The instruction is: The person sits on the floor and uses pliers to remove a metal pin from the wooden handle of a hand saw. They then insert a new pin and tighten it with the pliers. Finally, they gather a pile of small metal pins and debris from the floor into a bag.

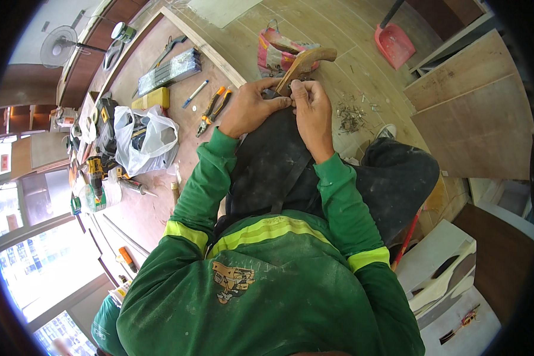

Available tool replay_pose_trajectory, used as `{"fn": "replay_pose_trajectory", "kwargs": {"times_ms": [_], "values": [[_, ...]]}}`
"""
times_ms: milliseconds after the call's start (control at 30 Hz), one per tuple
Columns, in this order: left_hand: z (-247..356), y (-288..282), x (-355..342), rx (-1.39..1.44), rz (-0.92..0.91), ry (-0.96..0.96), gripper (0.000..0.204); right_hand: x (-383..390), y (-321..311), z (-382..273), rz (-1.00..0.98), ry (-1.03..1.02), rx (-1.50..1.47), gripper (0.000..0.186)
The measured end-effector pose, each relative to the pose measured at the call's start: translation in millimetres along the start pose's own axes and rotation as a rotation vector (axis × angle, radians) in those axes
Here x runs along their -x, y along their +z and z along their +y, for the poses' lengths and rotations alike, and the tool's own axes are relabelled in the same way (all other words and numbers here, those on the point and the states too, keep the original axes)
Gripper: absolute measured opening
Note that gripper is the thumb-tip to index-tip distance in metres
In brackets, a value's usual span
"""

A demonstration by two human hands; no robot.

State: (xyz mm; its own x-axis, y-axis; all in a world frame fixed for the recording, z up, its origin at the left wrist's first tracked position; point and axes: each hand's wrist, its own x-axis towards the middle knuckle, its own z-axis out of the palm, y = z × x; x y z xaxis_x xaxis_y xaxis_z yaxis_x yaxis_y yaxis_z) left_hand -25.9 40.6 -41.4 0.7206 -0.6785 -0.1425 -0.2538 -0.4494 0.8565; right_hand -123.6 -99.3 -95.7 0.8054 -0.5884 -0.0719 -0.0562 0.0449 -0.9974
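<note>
My left hand (249, 105) and my right hand (311, 113) are together above my dark-trousered leg, both closed on a curved wooden tool (305, 60) with a dark part at its lower end. Its curved end sticks up and to the right. My right thumb presses near that lower end, where the fingers partly hide what they grip. Just left of my left hand, orange-handled pliers (210, 113) and a blue pen (194, 95) lie on the work table (178, 139).
The table also holds a plastic bag (145, 133), drill (96, 175), yellow box (151, 98) and metal pack (169, 71). On the floor stand a pink sack (273, 50) and dustpan (394, 46), with scattered small metal bits (353, 115). Wooden panels (463, 124) are at the right.
</note>
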Motion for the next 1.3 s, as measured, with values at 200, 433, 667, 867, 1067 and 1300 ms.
{"fn": "replay_pose_trajectory", "kwargs": {"times_ms": [200,433,667,867,1067,1300], "values": [[-13.8,3.9,-2.3,0.077,0.03,0.002,0.052,3.7,4.5,-5.1,0.051,-0.28,0.051,0.025],[-6.0,1.8,-0.5,-0.005,-0.003,-0.027,0.051,0.7,-0.8,-11.3,-0.035,0.002,0.205,0.023],[-13.7,3.4,-2.7,0.06,0.004,0.027,0.051,4.5,6.5,-6.1,0.081,-0.422,0.175,0.028],[-11.0,4.5,-1.3,0.061,0.003,0.01,0.049,5.6,2.6,-12.8,0.023,-0.111,0.268,0.025],[-9.1,3.3,-2.6,0.078,-0.036,-0.023,0.05,1.7,1.7,-8.0,0.057,-0.501,0.545,0.014],[-15.5,2.4,-8.1,0.07,-0.07,-0.026,0.042,-3.1,-12.4,-5.6,0.007,-0.754,0.649,0.022]]}}
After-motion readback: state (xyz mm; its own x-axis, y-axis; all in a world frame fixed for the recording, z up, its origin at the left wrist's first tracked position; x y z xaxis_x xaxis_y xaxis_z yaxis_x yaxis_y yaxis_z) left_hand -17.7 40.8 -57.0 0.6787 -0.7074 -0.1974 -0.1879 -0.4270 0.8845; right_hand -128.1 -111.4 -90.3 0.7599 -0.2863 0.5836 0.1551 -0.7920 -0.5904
